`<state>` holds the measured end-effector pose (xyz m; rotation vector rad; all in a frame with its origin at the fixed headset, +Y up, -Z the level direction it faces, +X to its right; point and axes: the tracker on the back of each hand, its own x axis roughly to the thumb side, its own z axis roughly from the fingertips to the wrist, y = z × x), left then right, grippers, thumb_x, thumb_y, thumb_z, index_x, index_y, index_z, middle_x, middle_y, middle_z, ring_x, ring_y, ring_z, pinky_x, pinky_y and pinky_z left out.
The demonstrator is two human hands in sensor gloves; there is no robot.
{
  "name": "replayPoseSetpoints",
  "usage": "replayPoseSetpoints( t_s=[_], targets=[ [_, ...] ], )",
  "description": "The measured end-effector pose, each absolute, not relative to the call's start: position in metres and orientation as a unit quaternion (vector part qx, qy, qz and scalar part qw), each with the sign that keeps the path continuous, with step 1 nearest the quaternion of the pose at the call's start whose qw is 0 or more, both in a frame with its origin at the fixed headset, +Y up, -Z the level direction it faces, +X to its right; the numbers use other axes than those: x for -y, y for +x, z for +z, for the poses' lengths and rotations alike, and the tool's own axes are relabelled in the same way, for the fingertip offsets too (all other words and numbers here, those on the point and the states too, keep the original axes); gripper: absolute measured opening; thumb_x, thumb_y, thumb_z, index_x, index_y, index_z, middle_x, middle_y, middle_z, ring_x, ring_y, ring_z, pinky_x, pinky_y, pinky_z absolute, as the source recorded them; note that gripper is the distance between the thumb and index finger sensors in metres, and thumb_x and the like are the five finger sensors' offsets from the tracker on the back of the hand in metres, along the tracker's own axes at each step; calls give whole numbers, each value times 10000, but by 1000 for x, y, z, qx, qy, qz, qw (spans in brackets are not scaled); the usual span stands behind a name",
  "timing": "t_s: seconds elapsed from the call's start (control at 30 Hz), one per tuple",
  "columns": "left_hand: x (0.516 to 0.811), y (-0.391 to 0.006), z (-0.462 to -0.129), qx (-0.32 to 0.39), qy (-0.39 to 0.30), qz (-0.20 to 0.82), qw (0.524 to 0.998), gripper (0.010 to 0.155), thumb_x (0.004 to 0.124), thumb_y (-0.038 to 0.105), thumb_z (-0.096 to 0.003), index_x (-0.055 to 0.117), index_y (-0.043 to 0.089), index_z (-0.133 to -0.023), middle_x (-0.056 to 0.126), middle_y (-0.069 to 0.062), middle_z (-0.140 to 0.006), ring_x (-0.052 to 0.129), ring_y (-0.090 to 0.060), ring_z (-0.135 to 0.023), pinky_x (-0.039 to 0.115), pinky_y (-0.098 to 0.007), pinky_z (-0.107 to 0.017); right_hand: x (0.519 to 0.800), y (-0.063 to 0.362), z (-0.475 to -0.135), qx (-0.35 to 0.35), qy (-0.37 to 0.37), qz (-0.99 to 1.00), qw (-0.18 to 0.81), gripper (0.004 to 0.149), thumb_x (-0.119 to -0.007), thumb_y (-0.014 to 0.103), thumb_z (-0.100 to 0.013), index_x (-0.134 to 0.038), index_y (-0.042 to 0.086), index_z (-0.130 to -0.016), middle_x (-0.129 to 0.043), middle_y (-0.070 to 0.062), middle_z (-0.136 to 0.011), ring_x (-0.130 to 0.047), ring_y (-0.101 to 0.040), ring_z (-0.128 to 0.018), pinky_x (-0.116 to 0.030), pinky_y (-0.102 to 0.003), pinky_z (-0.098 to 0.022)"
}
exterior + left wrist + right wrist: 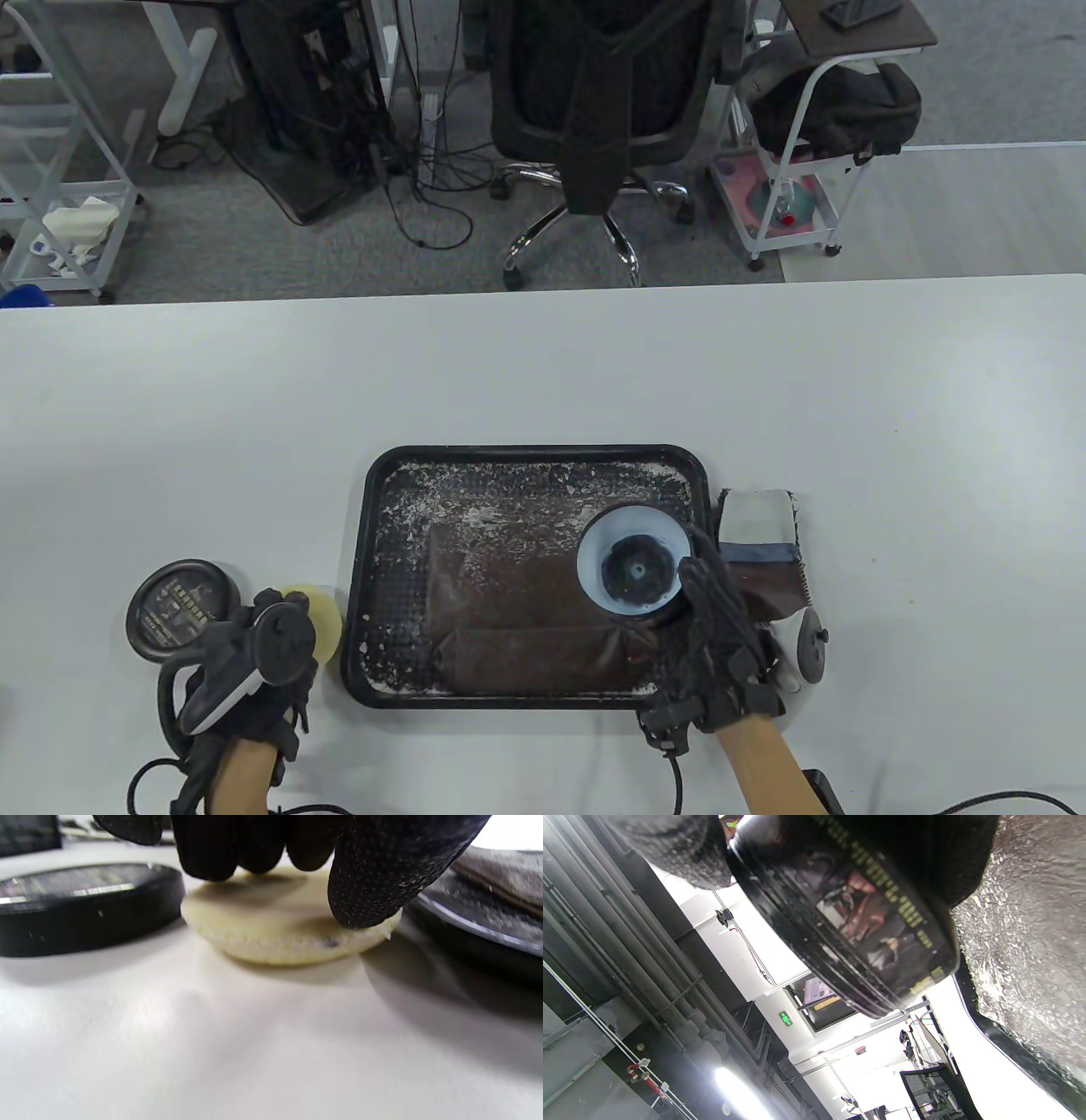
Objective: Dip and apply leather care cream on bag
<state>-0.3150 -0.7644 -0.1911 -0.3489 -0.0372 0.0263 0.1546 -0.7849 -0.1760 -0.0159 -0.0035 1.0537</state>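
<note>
A brown leather bag (517,611) lies flat in a black tray (355,594). My right hand (704,611) grips an open cream jar (635,567) with a pale blue inside, held above the bag's right end. In the right wrist view the jar's labelled black wall (865,925) sits between my gloved fingers (1031,942). My left hand (293,632) is left of the tray, on a round yellow applicator pad (325,620). In the left wrist view my thumb (373,878) and fingertips pinch the pad (280,929), which lies on the table.
The jar's black lid (180,607) lies flat just left of the pad, and shows in the left wrist view (85,908). A folded white, blue and brown cloth (759,535) lies right of the tray. The tray rim (479,929) is close to the pad's right.
</note>
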Motion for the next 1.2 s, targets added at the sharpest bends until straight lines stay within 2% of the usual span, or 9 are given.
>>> replayPoseSetpoints(
  t_s=[0.17, 0.27, 0.4, 0.57, 0.67, 0.83, 0.9, 1.03, 1.2],
  targets=[
    [772, -316, -193, 38, -230, 39, 972, 797, 850, 383, -484, 445, 132, -1123, 345, -271, -1147, 495, -549, -1038, 503, -686, -717, 786, 154, -176, 1, -8, 507, 862, 840, -768, 476, -665, -254, 23, -1151, -450, -370, -1095, -717, -602, -922, -794, -582, -592],
    [779, -316, -194, 41, -277, 51, 959, 904, 873, 419, -480, 314, 116, -1123, 192, -275, -1136, 329, -569, -1046, 438, -698, -725, 786, 154, -177, 0, -9, 510, 860, 838, -768, 473, -665, -254, 25, -1151, -448, -369, -1097, -714, -602, -924, -789, -584, -594],
    [777, -313, -197, 36, -207, 18, 978, 766, 854, 354, -485, 457, 132, -1102, 373, -263, -1133, 508, -551, -1017, 532, -674, -702, 787, 154, -176, -1, -9, 513, 858, 836, -768, 470, -665, -254, 23, -1151, -449, -373, -1096, -715, -603, -921, -788, -586, -593],
    [776, -310, -198, 36, -190, 35, 981, 666, 707, 273, -518, 451, 80, -1101, 400, -325, -1112, 523, -595, -994, 512, -703, -689, 786, 154, -176, 2, -9, 521, 853, 834, -769, 465, -663, -255, 27, -1151, -446, -372, -1096, -710, -606, -922, -783, -590, -595],
    [768, -312, -195, 39, -151, 45, 987, 646, 694, 255, -509, 492, 78, -1097, 467, -325, -1107, 585, -582, -989, 529, -703, -684, 786, 154, -176, 3, -9, 530, 848, 830, -770, 458, -662, -254, 30, -1151, -440, -370, -1100, -701, -611, -926, -775, -598, -597],
    [743, -300, -185, 80, 10, 67, 994, 652, 702, 260, -507, 498, 76, -1098, 485, -318, -1107, 609, -575, -986, 556, -692, -681, 786, 151, -177, 1, -6, 547, 837, 827, -783, 434, -655, -262, 24, -1148, -447, -383, -1090, -702, -624, -918, -771, -602, -596],
    [733, -288, -179, 131, 71, 85, 985, 655, 700, 281, -515, 483, 107, -1107, 496, -283, -1119, 638, -542, -988, 599, -646, -686, 786, 149, -177, 0, -4, 558, 830, 824, -789, 431, -651, -275, 18, -1147, -461, -390, -1083, -721, -623, -905, -785, -592, -588],
    [719, -245, -166, 234, 174, 127, 948, 645, 710, 279, -515, 508, 123, -1107, 517, -272, -1123, 653, -517, -997, 610, -630, -692, 784, 142, -177, 2, 8, 587, 810, 823, -800, 426, -643, -295, 13, -1145, -479, -394, -1076, -738, -627, -890, -794, -590, -575],
    [719, -179, -150, 352, 229, 102, 902, 644, 712, 278, -508, 514, 149, -1108, 506, -229, -1144, 597, -492, -1036, 567, -630, -718, 781, 132, -175, 1, 32, 616, 787, 821, -810, 420, -631, -316, 8, -1141, -498, -400, -1064, -750, -633, -873, -801, -593, -558]
  ],
)
